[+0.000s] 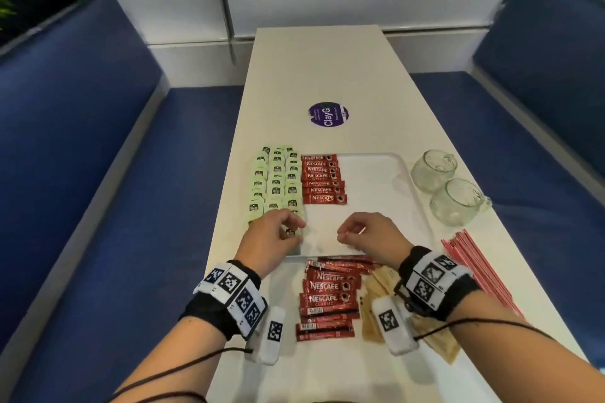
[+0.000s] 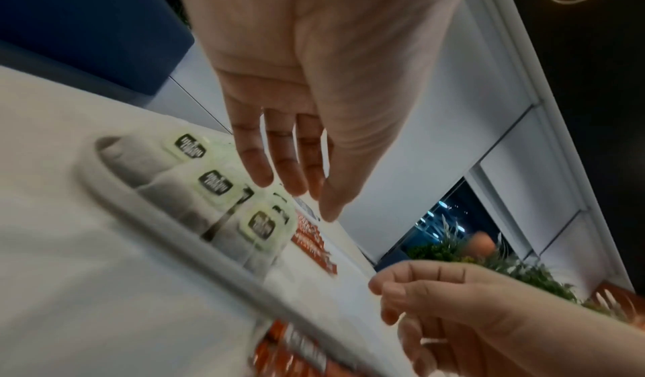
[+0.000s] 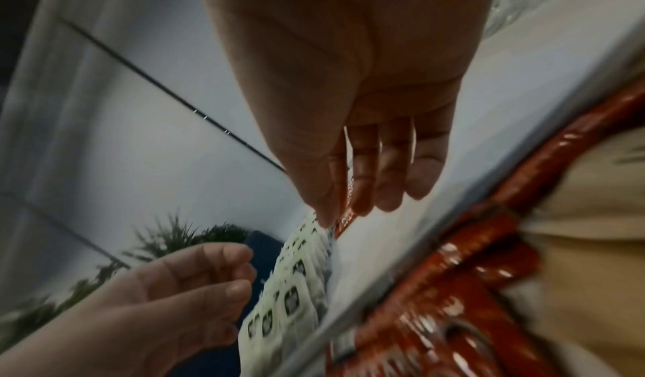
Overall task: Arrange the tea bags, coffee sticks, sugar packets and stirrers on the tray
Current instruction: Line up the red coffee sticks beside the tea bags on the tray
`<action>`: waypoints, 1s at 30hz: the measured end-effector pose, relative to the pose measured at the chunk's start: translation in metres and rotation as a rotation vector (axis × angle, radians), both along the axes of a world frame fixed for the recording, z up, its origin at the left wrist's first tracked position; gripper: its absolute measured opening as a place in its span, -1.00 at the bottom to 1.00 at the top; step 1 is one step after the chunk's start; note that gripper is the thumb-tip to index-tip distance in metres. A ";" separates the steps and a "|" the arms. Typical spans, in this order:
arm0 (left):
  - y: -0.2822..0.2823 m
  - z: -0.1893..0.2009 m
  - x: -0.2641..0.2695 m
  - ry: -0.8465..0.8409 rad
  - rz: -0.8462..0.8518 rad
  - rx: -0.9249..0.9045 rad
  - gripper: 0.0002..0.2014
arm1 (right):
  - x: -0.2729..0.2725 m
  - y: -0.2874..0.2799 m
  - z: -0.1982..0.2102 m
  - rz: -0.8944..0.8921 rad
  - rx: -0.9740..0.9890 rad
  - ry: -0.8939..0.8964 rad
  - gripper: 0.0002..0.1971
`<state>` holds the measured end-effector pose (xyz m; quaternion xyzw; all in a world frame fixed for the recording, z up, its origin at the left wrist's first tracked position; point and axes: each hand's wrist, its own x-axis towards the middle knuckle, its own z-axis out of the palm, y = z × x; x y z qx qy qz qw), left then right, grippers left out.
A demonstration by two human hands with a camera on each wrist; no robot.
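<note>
Tray [image 1: 414, 180]: we count three columns of tea bags [image 1: 276, 180] filling its left side and one row of coffee sticks [image 1: 322, 178] beside them; the rest is bare. Loose sticks [image 1: 329, 296], sugar packets [image 1: 376, 288] and stirrers [image 1: 474, 268] lie on the table [image 1: 320, 69], off the tray; we judge under half done. Left hand [image 1: 273, 235] hovers at the nearest tea bags, fingers relaxed, holding nothing. Right hand [image 1: 371, 232] loosely curled over bare tray, empty.

Tea bags [image 1: 276, 180] left of coffee sticks [image 1: 322, 178] on tray [image 1: 402, 170].
</note>
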<state>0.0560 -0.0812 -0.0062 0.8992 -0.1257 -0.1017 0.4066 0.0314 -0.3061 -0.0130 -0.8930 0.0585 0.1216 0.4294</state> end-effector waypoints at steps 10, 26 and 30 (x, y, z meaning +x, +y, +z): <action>-0.018 -0.035 -0.064 0.054 -0.395 0.416 -0.04 | -0.059 0.009 -0.015 0.345 -0.410 -0.015 -0.38; -0.030 -0.035 -0.070 -0.105 -0.399 0.640 -0.62 | -0.063 0.015 -0.016 0.408 -0.434 -0.047 -0.86; -0.033 -0.027 -0.067 -0.091 -0.426 0.676 -0.70 | -0.063 0.011 -0.012 0.378 -0.336 -0.065 -0.83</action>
